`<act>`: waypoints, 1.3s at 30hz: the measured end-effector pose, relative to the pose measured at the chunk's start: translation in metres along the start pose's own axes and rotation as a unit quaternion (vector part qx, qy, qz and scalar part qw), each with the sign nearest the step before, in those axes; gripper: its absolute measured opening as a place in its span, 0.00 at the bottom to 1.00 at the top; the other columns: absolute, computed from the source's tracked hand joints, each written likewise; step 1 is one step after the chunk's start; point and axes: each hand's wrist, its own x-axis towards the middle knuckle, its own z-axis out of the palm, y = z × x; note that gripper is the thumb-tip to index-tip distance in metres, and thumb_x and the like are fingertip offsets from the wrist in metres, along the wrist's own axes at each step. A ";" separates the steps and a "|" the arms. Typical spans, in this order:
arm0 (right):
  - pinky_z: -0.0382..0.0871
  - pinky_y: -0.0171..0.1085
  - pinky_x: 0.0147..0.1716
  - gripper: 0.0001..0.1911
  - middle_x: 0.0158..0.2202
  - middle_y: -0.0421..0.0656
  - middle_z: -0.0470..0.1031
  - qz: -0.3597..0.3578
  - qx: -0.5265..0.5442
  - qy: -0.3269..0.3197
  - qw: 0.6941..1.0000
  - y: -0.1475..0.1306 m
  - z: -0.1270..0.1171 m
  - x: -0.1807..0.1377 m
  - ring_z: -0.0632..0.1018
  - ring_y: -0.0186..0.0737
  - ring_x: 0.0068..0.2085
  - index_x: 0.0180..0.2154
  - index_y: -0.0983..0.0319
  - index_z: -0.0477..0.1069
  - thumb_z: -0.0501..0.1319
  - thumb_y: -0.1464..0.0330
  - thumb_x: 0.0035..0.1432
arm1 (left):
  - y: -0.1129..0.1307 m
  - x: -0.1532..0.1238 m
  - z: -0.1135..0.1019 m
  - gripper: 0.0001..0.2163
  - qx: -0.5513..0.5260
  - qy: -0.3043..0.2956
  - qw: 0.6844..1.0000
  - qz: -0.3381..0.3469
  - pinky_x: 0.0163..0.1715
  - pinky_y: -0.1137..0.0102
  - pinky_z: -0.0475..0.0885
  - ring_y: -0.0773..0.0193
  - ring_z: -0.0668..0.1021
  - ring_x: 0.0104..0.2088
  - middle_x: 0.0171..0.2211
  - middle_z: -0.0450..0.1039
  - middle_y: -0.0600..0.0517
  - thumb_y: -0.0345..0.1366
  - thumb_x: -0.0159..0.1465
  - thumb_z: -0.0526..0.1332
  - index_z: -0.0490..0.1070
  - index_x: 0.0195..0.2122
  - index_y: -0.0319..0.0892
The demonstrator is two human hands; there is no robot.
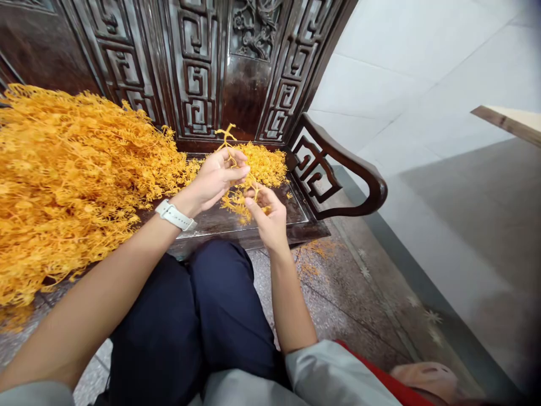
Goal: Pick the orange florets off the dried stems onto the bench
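We find a yellow plastic sprig [236, 169] pinched between both hands above the front edge of a dark wooden bench seat [291, 211]. Our left hand [217, 177] is closed on its upper stem, thumb over fingers, with a forked tip standing up just above the grip; our right hand [266, 217], just below and touching the same piece, is closed on its lower, bushier part. Directly behind the grip lies a small heap of like sprigs [264, 163] on the seat, near but apart from the hands. Well to the left of the grip a large pile of yellow sprigs [71, 180] covers the seat and spills past its front edge, crowding that side. A white wristwatch [174, 215] sits on the left wrist. The carved bench back [198, 67] closes the far side, and the curved armrest [338, 175] bounds the right, close beside the small heap. Below the grip are our dark-trousered knees [198, 316]; loose yellow bits [315, 256] lie on the speckled floor [359, 299] lower right, where room stays open.
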 end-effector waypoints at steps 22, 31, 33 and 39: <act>0.48 0.31 0.23 0.25 0.21 0.31 0.55 0.206 0.275 -0.082 0.936 0.001 -0.028 -0.024 0.54 0.27 0.23 0.30 0.60 0.68 0.74 0.50 0.63 | -0.016 0.017 -0.034 0.23 0.438 -0.089 0.874 0.192 0.29 0.68 0.60 0.68 0.65 0.25 0.21 0.65 0.55 0.54 0.67 0.65 0.73 0.24 0.40; 0.49 0.33 0.23 0.25 0.22 0.31 0.56 0.137 0.183 -0.077 0.970 -0.001 -0.001 -0.037 0.55 0.27 0.22 0.30 0.59 0.65 0.69 0.50 0.69 | -0.029 0.022 -0.037 0.15 0.486 0.006 0.858 0.166 0.31 0.66 0.62 0.67 0.65 0.24 0.21 0.70 0.54 0.42 0.66 0.67 0.80 0.27 0.38; 0.48 0.33 0.23 0.25 0.22 0.31 0.54 0.131 0.187 -0.087 0.970 -0.001 0.001 -0.044 0.55 0.26 0.22 0.29 0.60 0.65 0.68 0.51 0.70 | -0.031 0.021 -0.034 0.13 0.484 0.010 0.860 0.160 0.31 0.66 0.62 0.66 0.65 0.24 0.20 0.71 0.53 0.40 0.66 0.66 0.82 0.27 0.38; 0.48 0.35 0.24 0.27 0.24 0.33 0.55 0.106 0.209 -0.077 0.969 -0.008 -0.002 -0.064 0.57 0.28 0.23 0.27 0.61 0.63 0.65 0.52 0.73 | -0.038 0.017 -0.019 0.12 0.484 0.003 0.860 0.158 0.28 0.67 0.58 0.66 0.66 0.22 0.21 0.76 0.52 0.39 0.66 0.65 0.86 0.32 0.39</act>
